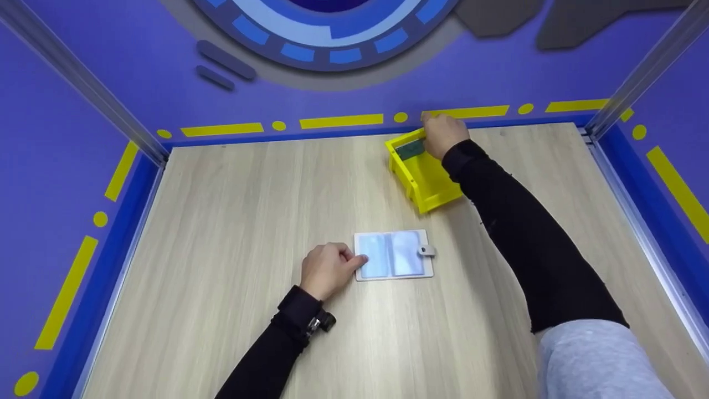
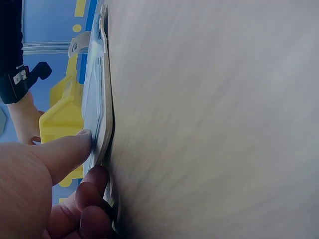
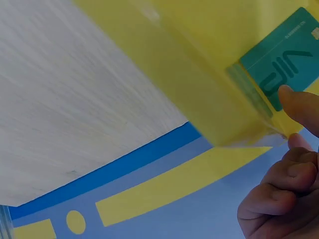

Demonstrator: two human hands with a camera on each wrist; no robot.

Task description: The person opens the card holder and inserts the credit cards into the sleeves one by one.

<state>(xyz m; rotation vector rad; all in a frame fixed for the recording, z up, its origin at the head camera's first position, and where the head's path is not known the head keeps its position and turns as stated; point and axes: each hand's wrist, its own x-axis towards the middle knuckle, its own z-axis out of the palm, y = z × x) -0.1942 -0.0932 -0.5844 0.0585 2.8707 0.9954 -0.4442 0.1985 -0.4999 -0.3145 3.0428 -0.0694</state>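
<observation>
An open card holder [image 1: 390, 255] with clear sleeves and a snap tab lies on the table. My left hand [image 1: 327, 270] pinches its left edge, thumb on top and fingers underneath, as the left wrist view shows. Farther back is a yellow plastic bin [image 1: 437, 173]. My right hand [image 1: 446, 136] grips the bin's far wall, the thumb inside and the curled fingers outside. A green card [image 3: 286, 59] with dark lettering leans inside the bin against that wall. In the right wrist view the thumb tip touches the card's edge.
The light wood table [image 1: 249, 210] is enclosed by blue panels with yellow dashes [image 1: 221, 129] at the back and both sides. Metal rails [image 1: 648, 221] run along the side edges. The bin stands close to the back panel.
</observation>
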